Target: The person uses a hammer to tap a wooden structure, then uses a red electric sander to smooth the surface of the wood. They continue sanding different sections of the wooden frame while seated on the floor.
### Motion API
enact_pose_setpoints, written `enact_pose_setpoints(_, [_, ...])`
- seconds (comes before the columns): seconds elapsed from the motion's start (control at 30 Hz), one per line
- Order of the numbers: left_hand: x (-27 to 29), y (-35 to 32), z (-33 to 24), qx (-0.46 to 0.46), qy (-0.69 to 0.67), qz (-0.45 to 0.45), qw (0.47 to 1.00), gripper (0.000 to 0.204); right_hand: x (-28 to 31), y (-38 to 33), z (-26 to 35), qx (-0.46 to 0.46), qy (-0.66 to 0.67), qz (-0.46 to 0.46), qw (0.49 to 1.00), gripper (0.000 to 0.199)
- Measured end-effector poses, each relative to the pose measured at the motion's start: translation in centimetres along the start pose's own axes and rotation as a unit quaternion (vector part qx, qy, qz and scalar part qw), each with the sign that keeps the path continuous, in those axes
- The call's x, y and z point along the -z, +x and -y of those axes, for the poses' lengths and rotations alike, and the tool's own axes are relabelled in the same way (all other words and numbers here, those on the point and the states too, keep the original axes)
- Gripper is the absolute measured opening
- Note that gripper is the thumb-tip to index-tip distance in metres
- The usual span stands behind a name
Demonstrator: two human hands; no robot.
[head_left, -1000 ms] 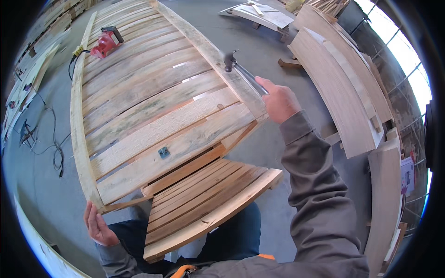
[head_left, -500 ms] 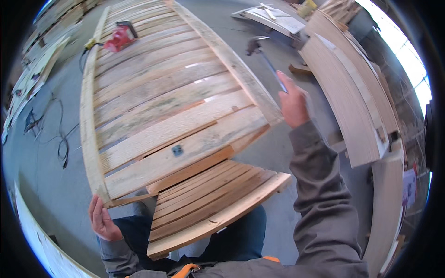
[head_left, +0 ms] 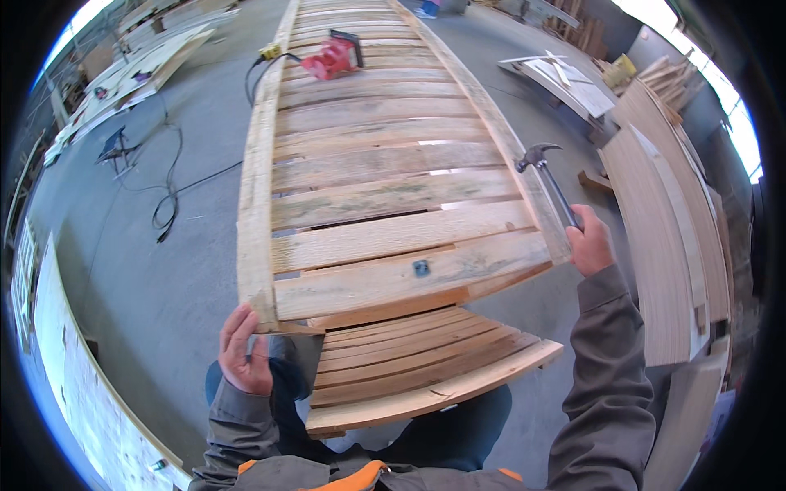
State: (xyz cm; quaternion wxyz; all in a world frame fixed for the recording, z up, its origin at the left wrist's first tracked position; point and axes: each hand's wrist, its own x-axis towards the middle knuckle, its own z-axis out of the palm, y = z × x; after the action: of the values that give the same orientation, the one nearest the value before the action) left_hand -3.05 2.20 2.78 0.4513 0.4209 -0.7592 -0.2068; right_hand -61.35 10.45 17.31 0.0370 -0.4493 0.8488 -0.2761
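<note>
My right hand [head_left: 591, 243] is closed around the handle of a claw hammer [head_left: 557, 190]. The hammer's dark head is raised near the right side rail of a long slatted wooden frame [head_left: 385, 182]. At the frame's near left corner, my left hand [head_left: 244, 356] has its fingers stretched out and its thumb apart. Its fingertips touch the end of the left side rail [head_left: 259, 221]. A small dark metal piece [head_left: 421, 268] lies on the nearest slat. Under the frame's near end, just above my legs, is a second, smaller slatted panel [head_left: 409, 364].
A red power tool [head_left: 334, 56] with a cord sits farther along the slats. Black cable [head_left: 168, 204] trails over the floor at left. Large wooden panels [head_left: 655, 245] stand along the right, and a pale board [head_left: 90, 385] curves through the lower left.
The view has swung left, so the frame appears farther right. The hammer's head now looks lower and closer to the right rail. My left hand remains at the same corner.
</note>
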Motion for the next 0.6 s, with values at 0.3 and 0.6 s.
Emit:
enact_pose_setpoints(0.3, [0.6,-0.3,-0.4,0.065,-0.127,0.002,0.990,0.060,-5.3,8.0,2.5,0.018,0.088,0.063,0.994,0.035])
enact_pose_setpoints(0.6, [2.3,0.5,0.0,0.105,-0.129,0.061,0.984,0.059,-15.3,18.6,14.3,-0.076,0.162,0.086,0.980,0.018])
